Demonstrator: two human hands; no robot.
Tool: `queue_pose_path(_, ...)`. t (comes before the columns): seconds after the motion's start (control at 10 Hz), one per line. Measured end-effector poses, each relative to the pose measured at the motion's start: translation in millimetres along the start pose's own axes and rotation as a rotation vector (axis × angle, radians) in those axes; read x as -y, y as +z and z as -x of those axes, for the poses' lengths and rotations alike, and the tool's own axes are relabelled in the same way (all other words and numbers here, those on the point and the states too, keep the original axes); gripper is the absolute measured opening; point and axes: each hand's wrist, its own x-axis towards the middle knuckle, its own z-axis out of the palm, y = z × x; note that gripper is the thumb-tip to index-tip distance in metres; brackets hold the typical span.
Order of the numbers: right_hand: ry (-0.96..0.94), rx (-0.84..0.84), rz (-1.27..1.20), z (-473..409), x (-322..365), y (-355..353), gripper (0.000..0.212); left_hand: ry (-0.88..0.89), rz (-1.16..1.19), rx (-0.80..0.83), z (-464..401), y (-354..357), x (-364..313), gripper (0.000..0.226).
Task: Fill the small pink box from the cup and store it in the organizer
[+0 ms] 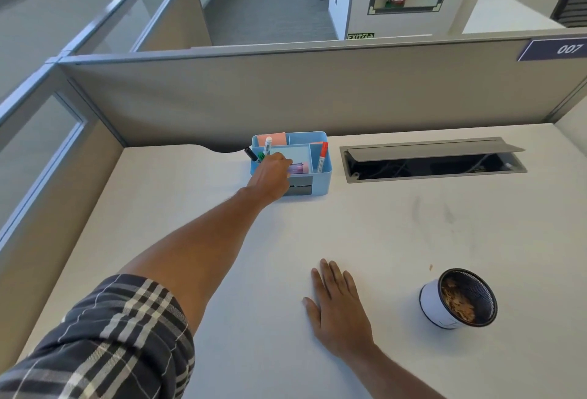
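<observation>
The white counter (222, 271) carries a blue organizer (322, 173) at the far side. The left hand (271, 176) grips the small pink box (298, 168) inside it. The right hand (340, 309) lies flat, fingers spread, left of the cup (457, 300).

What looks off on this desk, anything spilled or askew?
One small orange-brown crumb lies on the desk just beyond the cup, matching the cup's contents, so likely a stray spill. Faint grey smudges mark the desktop. The cable hatch lid stands open. Nothing else stands out.
</observation>
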Motion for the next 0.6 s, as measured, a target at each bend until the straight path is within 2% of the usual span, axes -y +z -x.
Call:
queue_pose_path(0.2, 0.004, 0.002, 0.002, 1, 0, -1, 0.059, -0.010, 0.039, -0.003, 2, -3, -3, 0.028)
queue_pose_path(0.3, -0.003, -0.006, 0.007, 0, 1, -3, 0.059, -0.025, 0.092, -0.064, 11, -1, -7, 0.026)
queue_pose_path(0.4, 0.007, 0.010, 0.007, 2, 3, -8, 0.059, 0.034, 0.046, -0.171, 39, 6, -16, 0.048)
queue_pose_path(0.5, 0.001, 0.010, -0.003, 3, 3, -10, 0.059, 0.080, 0.034, -0.242, 81, 24, -26, 0.056)
queue_pose_path(0.6, 0.000, 0.020, 0.004, 7, 5, -17, 0.059, -0.014, 0.042, -0.130, 138, 47, -42, 0.060)
